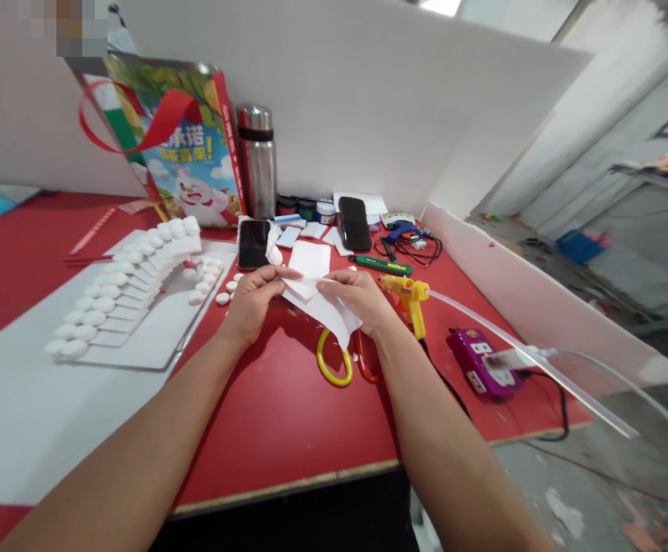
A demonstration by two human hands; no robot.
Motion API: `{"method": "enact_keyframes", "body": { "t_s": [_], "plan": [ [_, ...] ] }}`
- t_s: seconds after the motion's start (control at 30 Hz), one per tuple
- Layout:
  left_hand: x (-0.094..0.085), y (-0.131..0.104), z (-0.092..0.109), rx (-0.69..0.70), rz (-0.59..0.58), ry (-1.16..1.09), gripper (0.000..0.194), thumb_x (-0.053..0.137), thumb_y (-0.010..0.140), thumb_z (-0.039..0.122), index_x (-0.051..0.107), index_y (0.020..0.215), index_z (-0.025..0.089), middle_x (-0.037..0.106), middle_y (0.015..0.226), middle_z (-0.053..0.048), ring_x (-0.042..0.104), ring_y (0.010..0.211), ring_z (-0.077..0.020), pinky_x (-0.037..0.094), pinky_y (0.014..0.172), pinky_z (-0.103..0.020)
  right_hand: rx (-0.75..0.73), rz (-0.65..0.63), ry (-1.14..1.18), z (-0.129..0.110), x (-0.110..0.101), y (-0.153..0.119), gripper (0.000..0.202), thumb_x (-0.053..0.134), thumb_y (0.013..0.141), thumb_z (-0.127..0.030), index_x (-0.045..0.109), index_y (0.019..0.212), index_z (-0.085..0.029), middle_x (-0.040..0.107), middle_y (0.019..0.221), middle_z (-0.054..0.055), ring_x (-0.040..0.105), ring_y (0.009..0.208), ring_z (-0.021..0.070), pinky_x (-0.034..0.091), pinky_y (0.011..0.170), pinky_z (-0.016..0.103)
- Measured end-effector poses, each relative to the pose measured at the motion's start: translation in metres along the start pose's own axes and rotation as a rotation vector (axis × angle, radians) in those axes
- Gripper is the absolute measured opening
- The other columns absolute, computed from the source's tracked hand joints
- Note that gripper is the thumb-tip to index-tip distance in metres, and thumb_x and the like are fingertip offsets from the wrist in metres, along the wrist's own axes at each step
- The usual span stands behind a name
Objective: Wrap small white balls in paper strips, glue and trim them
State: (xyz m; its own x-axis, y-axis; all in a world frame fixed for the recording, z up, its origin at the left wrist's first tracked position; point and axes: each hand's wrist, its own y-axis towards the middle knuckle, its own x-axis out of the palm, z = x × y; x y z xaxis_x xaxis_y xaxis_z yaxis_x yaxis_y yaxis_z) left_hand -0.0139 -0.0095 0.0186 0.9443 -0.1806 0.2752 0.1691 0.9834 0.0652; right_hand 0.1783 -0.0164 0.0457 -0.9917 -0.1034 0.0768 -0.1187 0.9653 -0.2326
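Observation:
Between my two hands is a folded piece of white paper, raised above the red table. My left hand pinches its left edge, and my right hand grips it from the right with the thumb on top. Part of the sheet hangs down toward me. Below it lies a pair of scissors with one yellow handle loop and one red loop; the blades are hidden. Another white paper piece is just beyond my fingers. Several small white discs lie beside my left hand.
At left, a white fan-shaped model edged with round white pieces rests on white board. To the right are a yellow glue gun with a long clear stick, a purple power block and a green cutter. Phones, a steel flask and a bag stand behind.

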Motion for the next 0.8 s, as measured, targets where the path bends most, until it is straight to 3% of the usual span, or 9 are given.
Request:
{"method": "enact_keyframes", "body": {
  "t_s": [0.17,0.3,0.43,0.67,0.8],
  "plan": [
    [-0.0003,0.0013,0.0006,-0.064,-0.039,-0.057,0.043,0.062,0.084,0.045,0.068,0.109,0.011,0.071,0.074,-0.006,0.068,0.058,-0.0198,0.056,0.047,-0.029,-0.029,0.011,-0.042,0.0017,-0.0014,0.0007,0.014,0.079,0.068,-0.031,0.075,0.075,-0.019,0.069,0.063,-0.001,0.057,0.052,0.0119,0.040,0.048,0.023],
    [0.0018,0.0036,-0.0011,-0.223,-0.074,-0.024,0.055,0.065,0.083,0.062,0.065,0.101,0.010,0.066,0.061,-0.004,0.061,0.042,-0.0157,0.041,0.033,-0.022,-0.044,0.020,-0.092,0.0014,-0.0022,0.0001,0.015,0.079,0.069,-0.032,0.075,0.077,-0.020,0.069,0.063,-0.001,0.057,0.051,0.0120,0.039,0.047,0.023],
    [0.0012,0.0044,-0.0045,-0.201,-0.065,-0.014,0.040,0.073,0.080,0.052,0.060,0.081,0.014,0.063,0.057,0.000,0.056,0.036,-0.0113,0.034,0.030,-0.019,-0.091,0.014,-0.147,0.0021,-0.0026,0.0005,0.015,0.079,0.068,-0.031,0.075,0.077,-0.019,0.069,0.063,-0.002,0.057,0.053,0.0117,0.040,0.049,0.023],
    [-0.0010,0.0050,-0.0064,-0.110,-0.086,0.044,0.023,0.069,0.084,0.036,0.060,0.084,0.014,0.064,0.056,-0.001,0.062,0.044,-0.0133,0.043,0.037,-0.018,-0.141,-0.012,-0.253,0.0027,-0.0054,0.0014,0.020,0.080,0.069,-0.033,0.076,0.082,-0.018,0.069,0.066,-0.002,0.057,0.056,0.0115,0.041,0.052,0.022],
    [-0.0002,0.0048,-0.0052,-0.086,-0.098,0.078,0.021,0.068,0.084,0.033,0.060,0.088,0.014,0.065,0.055,-0.002,0.063,0.044,-0.0150,0.043,0.038,-0.020,-0.112,-0.037,-0.241,0.0007,-0.0076,0.0004,0.030,0.080,0.072,-0.045,0.076,0.084,-0.018,0.070,0.069,0.000,0.057,0.055,0.0109,0.040,0.050,0.022]
  ]
}}
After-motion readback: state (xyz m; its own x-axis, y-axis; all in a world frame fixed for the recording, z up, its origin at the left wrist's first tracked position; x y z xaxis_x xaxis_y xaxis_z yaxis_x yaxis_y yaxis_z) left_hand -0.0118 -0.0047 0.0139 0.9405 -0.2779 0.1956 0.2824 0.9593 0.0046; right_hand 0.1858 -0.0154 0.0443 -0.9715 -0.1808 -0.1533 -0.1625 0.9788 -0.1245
